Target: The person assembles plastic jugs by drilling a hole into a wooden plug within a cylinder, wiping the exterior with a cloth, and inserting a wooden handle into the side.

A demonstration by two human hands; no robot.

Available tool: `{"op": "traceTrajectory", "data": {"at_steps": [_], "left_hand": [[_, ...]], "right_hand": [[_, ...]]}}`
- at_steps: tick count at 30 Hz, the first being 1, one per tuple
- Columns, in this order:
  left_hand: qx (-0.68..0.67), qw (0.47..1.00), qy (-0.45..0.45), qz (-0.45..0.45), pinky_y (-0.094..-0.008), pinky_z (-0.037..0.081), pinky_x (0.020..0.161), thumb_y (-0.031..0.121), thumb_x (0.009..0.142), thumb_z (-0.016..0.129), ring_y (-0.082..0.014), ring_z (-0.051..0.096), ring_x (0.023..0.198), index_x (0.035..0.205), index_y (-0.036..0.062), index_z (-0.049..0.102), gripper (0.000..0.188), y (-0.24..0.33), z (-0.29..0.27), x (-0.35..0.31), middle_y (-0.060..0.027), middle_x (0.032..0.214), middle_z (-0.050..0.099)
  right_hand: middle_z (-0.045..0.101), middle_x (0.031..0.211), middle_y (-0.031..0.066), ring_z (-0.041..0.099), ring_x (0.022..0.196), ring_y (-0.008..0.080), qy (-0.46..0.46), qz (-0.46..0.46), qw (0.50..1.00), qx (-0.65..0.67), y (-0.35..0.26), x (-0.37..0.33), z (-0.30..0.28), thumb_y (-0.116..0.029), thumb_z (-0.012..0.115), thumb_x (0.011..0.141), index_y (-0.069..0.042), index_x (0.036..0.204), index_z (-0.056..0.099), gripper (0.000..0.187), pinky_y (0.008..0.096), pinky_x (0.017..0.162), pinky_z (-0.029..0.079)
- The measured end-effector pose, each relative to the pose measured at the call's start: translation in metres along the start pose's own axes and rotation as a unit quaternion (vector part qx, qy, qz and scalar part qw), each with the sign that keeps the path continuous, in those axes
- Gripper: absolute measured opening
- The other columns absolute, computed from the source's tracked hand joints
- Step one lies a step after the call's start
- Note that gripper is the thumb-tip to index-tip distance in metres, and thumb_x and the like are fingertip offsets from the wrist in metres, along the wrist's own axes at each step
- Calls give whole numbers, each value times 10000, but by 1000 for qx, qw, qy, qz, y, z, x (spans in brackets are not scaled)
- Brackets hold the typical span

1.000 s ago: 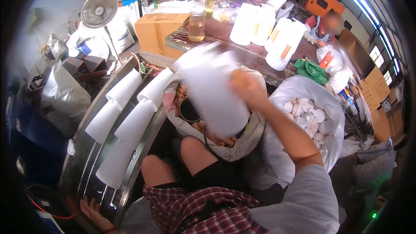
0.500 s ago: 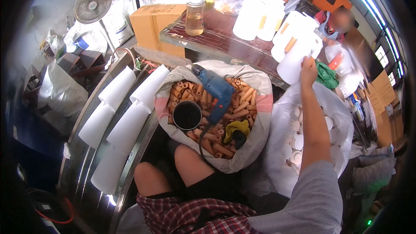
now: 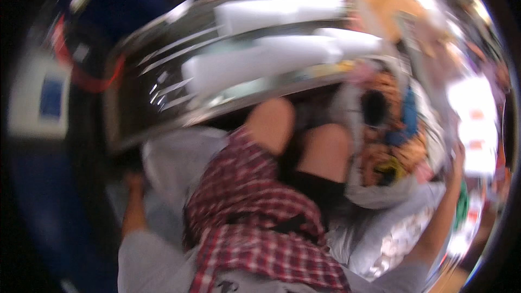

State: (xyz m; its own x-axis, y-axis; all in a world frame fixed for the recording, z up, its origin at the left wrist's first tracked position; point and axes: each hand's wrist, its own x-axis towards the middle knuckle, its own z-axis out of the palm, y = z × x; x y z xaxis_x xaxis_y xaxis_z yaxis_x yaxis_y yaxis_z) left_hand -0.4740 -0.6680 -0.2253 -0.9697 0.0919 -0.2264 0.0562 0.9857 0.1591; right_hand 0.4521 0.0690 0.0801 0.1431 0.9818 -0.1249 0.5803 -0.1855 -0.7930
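Observation:
My right hand (image 3: pixel 458 158) is stretched out to the far right, against the near side of the white plastic jugs (image 3: pixel 472 114); motion smears its fingers, so its grip cannot be made out. Low on the left, my left hand (image 3: pixel 133 179) hangs beside a pale plastic bag (image 3: pixel 182 157), its fingers dark and blurred. Between my knees and the jugs stands a sack (image 3: pixel 374 196) of short brown tubes (image 3: pixel 374 154). A blue power drill (image 3: pixel 407 122), a dark round cup (image 3: pixel 375 108) and a yellow cloth (image 3: pixel 388 169) lie on those tubes.
Ahead of my knees, a long metal-lined trough (image 3: pixel 146 89) holds two rows of white tapered sleeves (image 3: pixel 239 68). By my right arm is a bag of small white pieces (image 3: pixel 399 247). Far left are a red cord (image 3: pixel 89 84) and a pale box (image 3: pixel 38 97); a cardboard box (image 3: pixel 388 0) stands beyond the trough.
The view has swung left and blurred, so the trough now crosses the top. My left hand has come into view; my right arm still reaches to the jugs.

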Motion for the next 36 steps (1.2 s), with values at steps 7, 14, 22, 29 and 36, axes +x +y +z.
{"op": "traceTrajectory", "data": {"at_steps": [7, 14, 22, 29, 36], "left_hand": [[292, 927, -236, -17, -398, 359, 1029, 330, 873, 572, -311, 367, 1283, 1371, 28, 363, 619, 55, 2, -102, -150, 1429, 343], [376, 848, -210, 308, -428, 294, 1068, 369, 903, 493, -289, 287, 1331, 1372, 39, 367, 587, 23, 86, -78, -133, 1428, 349], [276, 920, -180, 213, -424, 307, 1059, 391, 909, 462, -288, 319, 1306, 1370, 37, 373, 588, 109, 91, -21, -135, 1410, 372], [158, 953, -98, 238, -420, 319, 1050, 410, 914, 435, -287, 348, 1285, 1368, 35, 378, 592, 253, 53, 22, -136, 1394, 392], [25, 961, -47, 271, -416, 330, 1042, 430, 919, 408, -286, 377, 1263, 1365, 32, 384, 598, 357, 5, 10, -138, 1378, 412]], "right_hand": [[391, 1400, 145, 413, 1268, 277, -99, -303, 912, -257, -140, -200, 202, -80, 572, 878, -28, 1307, 446, 450, 411, 1021, 356], [271, 1476, 94, 130, 1390, 387, -160, -577, 579, -554, -236, -312, 312, -294, 683, 714, -136, 1323, 453, 670, 621, 1085, 58], [275, 1473, 33, 145, 1391, 361, -29, -587, 541, -602, -302, -307, 277, -324, 681, 710, -161, 1339, 437, 693, 652, 1052, 113], [188, 1502, 86, 33, 1405, 373, 133, -494, 630, -584, -293, -271, 190, -303, 682, 740, -169, 1363, 396, 697, 663, 1047, 35], [198, 1503, 80, 39, 1408, 358, 241, -443, 613, -609, -281, -256, 120, -301, 684, 736, -161, 1342, 421, 675, 645, 1063, 29]]}}
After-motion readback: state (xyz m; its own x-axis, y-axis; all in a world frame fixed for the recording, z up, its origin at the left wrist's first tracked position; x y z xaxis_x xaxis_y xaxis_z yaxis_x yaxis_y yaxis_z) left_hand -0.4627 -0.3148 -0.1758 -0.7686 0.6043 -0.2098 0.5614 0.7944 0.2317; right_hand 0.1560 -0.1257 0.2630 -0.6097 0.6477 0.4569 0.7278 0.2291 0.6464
